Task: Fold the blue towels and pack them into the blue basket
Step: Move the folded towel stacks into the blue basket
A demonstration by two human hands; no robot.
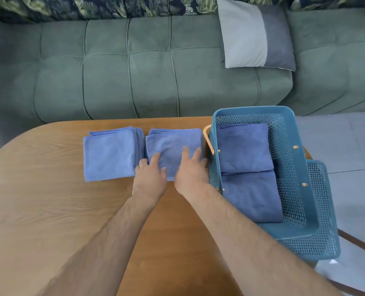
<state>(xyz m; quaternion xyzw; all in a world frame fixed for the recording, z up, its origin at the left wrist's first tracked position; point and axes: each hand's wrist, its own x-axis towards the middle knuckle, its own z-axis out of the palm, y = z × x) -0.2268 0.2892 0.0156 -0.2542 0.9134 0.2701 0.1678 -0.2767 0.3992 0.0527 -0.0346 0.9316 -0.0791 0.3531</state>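
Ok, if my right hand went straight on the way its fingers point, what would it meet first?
The right hand rests on the folded towel, so it would slide over that toward the far edge of the table. The basket's tan handle sits right of that line, probably missed.

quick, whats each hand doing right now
Left hand: open, fingers flat on a folded towel.
Right hand: open, resting on the same towel.

Folded towels point(109, 155) beside, inside basket point(295, 167)

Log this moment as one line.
left hand, right hand: on right towel stack | left towel stack: beside | basket: two folded towels
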